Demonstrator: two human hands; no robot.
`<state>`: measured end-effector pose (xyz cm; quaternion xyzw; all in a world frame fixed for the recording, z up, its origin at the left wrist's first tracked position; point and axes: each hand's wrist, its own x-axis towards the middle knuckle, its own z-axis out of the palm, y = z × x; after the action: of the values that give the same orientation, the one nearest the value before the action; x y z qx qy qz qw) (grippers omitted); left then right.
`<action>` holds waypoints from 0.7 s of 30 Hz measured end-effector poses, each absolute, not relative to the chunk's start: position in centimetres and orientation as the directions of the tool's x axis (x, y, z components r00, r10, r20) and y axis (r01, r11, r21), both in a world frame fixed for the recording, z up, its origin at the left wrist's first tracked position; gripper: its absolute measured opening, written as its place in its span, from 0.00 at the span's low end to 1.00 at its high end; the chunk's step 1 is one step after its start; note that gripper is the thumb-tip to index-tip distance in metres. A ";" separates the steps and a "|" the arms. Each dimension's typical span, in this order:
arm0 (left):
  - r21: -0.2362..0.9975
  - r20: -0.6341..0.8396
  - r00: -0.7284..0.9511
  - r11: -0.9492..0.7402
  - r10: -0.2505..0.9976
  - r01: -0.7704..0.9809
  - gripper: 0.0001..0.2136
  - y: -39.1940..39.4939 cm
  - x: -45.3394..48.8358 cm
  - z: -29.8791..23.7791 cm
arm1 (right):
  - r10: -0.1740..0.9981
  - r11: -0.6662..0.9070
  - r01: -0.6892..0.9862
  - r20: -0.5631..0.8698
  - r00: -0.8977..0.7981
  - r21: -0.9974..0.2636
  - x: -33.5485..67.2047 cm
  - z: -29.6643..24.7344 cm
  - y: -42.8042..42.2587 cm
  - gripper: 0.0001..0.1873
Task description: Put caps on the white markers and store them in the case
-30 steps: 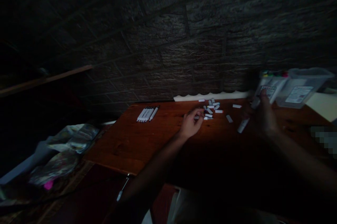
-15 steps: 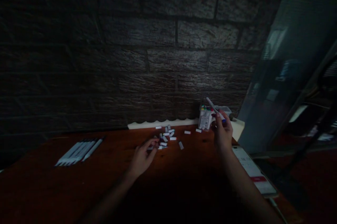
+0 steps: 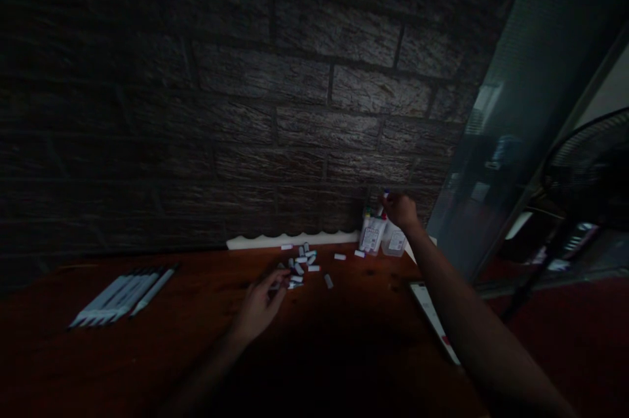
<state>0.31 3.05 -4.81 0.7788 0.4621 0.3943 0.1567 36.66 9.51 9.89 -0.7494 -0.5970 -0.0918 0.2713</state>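
Observation:
My right hand [image 3: 400, 209] is stretched out to the back right of the wooden table [image 3: 147, 352], closed on a white marker [image 3: 382, 201] above a clear box of markers [image 3: 372, 233]. My left hand [image 3: 258, 306] rests on the table with fingers pinched at the near edge of a pile of several white marker caps [image 3: 302, 264]; what it pinches is too small to make out.
A row of several white markers [image 3: 120, 292] lies at the left of the table. A second clear box [image 3: 394, 241] stands beside the first. A flat card or phone [image 3: 432, 320] lies at the table's right edge. A brick wall rises behind; a fan [image 3: 584, 169] stands at right.
My right hand has carried the marker from in front of me out to the marker box at the back. The left hand stays by the caps. The view has turned slightly.

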 end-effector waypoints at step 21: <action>0.671 0.487 0.226 -0.528 0.843 0.521 0.14 3.2 0.2 -4.5 | 0.986 -0.096 0.995 0.138 0.098 -0.019 35.8 11.3 13.2 0.13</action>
<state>0.21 3.21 -4.47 0.7604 0.4486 0.4308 0.1870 35.78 13.15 11.33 -0.7389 -0.6702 -0.0450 0.0536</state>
